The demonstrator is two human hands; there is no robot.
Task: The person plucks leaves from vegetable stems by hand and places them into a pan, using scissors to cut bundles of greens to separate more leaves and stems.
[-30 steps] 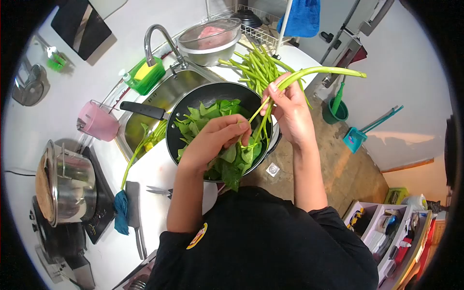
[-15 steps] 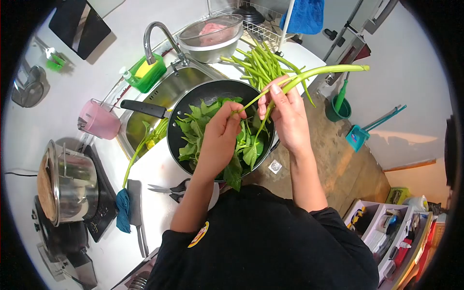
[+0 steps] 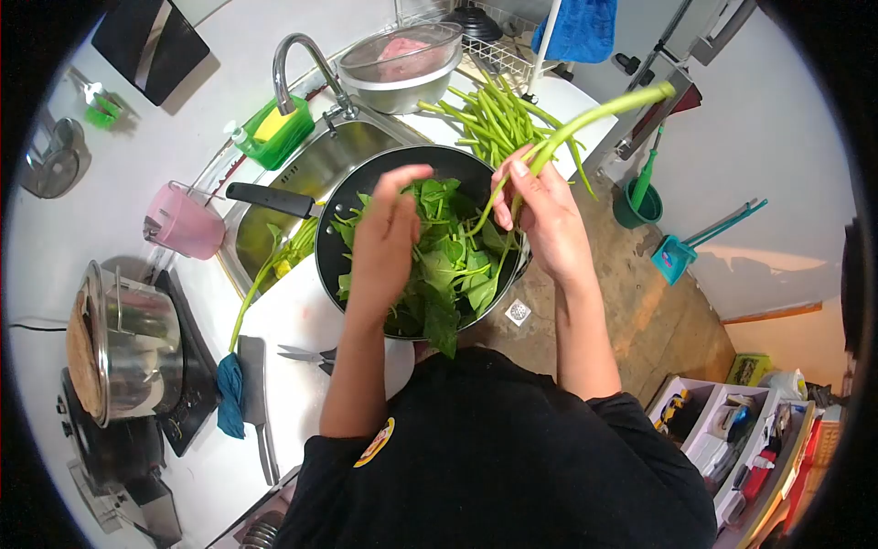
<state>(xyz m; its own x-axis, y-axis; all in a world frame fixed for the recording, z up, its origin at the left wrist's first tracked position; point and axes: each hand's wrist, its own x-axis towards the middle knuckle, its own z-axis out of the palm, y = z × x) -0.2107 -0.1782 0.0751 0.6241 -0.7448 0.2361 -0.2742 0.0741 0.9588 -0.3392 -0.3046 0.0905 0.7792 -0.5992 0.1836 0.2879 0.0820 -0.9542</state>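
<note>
My right hand [image 3: 545, 215] pinches a leafy green stalk [image 3: 585, 119] between thumb and fingers; its thick end points up and to the right, and thin stems hang toward the pan. Over the left part of the black frying pan [image 3: 462, 166] is my left hand [image 3: 386, 247], somewhat blurred, fingers apart and holding nothing that I can see. Loose green leaves [image 3: 444, 261] fill much of the pan, one hanging over its near rim. A heap of trimmed green stems [image 3: 498, 119] lies on the counter behind my right hand.
Beneath the pan handle is the sink [image 3: 343, 160], with more greens [image 3: 288, 252] at its near side. Scissors [image 3: 306, 355] and a cleaver [image 3: 252, 384] lie on the counter. A steel pot [image 3: 142, 343] stands left; a bowl with a strainer [image 3: 398, 87] holds meat behind the sink.
My left hand has let go of the stem and moved left over the pan, its fingers opening. The stalk in my right hand has tilted more upright.
</note>
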